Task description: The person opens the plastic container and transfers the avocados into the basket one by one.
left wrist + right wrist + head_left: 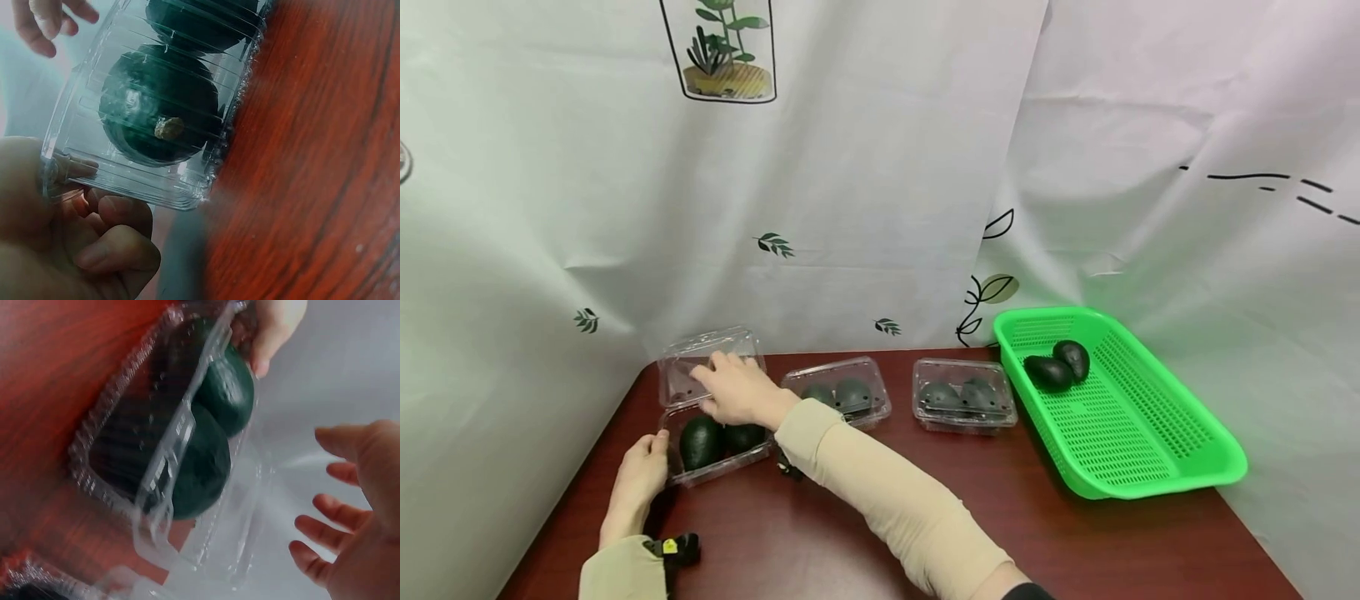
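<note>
A clear plastic clamshell box (718,477) stands at the table's left with its lid (676,377) raised against the curtain. Inside lie two dark green avocados, the nearer one (159,103) with its stem end facing the left wrist camera. My left hand (642,475) grips the box's left end, fingers curled at the rim. Over the box, in front of the raised lid, my right hand (739,390) is spread with nothing in it. Its fingers (337,515) show apart from the avocados (203,465) in the right wrist view.
Two closed clamshell boxes, a middle one (880,410) and a right one (964,422), each hold avocados along the back edge. At the right, a green basket (1180,400) holds two dark avocados (1060,367). A white patterned curtain (865,167) hangs behind the red-brown table (820,533).
</note>
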### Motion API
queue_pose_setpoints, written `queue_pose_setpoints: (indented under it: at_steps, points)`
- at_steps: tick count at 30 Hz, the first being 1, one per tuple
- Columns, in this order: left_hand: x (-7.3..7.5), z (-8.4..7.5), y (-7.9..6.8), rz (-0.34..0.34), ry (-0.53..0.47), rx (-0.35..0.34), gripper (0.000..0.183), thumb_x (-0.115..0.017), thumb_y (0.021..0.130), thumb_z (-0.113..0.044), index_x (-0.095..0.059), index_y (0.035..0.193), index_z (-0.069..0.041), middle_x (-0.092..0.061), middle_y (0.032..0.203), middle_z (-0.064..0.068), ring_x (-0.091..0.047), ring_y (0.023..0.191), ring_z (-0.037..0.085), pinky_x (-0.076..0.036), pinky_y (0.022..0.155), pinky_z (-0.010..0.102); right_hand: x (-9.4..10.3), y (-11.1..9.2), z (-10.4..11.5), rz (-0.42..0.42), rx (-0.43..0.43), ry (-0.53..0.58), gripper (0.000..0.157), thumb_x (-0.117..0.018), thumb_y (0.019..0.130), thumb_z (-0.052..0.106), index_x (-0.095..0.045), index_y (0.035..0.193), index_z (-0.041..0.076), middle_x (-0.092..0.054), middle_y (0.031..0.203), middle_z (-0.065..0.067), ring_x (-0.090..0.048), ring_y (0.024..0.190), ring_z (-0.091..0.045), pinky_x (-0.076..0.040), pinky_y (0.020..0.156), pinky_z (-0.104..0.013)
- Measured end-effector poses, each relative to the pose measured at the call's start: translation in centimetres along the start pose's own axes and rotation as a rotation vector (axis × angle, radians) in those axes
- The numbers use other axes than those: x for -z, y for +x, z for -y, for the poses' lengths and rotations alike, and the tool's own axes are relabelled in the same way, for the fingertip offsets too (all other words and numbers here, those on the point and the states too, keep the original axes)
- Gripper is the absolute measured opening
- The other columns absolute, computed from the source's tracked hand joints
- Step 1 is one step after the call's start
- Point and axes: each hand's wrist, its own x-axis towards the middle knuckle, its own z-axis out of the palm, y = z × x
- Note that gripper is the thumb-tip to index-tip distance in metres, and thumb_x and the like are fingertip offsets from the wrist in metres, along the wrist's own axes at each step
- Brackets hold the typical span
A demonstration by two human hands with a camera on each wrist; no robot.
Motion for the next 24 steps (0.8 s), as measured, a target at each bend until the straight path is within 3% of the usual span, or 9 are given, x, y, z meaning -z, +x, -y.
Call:
queue_pose_setpoints:
  at_steps: [8,16,24]
  points:
    - [0.4,0.2,0.2,0.0,-0.009,0.006,0.048,-0.024,0.107,-0.038,-0.045,0.096,0.003,-0.045,0.072,0.011,-0.045,0.065,0.024,-0.038,0.056,0.035,-1.0,0.0,1.5,0.14,0.093,-0.039,0.064,-0.069,0.087,0.052,-0.041,0.143,0.04,-0.042,0.13,0.01,-0.043,0.118,-0.006,-0.036,0.1,-0.035]
    - [0.4,0.3,0.3,0.004,-0.015,0.009,0.05,-0.024,0.106,-0.041,-0.045,0.093,0.002,-0.044,0.072,0.012,-0.045,0.065,0.024,-0.037,0.057,0.035,-2.6,0.0,2.3,0.224,0.06,-0.186,0.072,-0.072,0.081,0.058,-0.036,0.143,0.052,-0.036,0.14,0.013,-0.033,0.132,-0.008,-0.026,0.108,-0.047]
    - [0.1,0.3,0.1,0.015,0.0,0.009,0.05,-0.022,0.106,-0.041,-0.046,0.097,0.002,-0.044,0.078,0.012,-0.045,0.075,0.027,-0.036,0.063,0.036,-4.4,0.5,3.1,0.241,0.04,-0.207,0.074,-0.076,0.079,0.055,-0.035,0.142,0.054,-0.035,0.144,0.015,-0.031,0.135,-0.01,-0.025,0.108,-0.048]
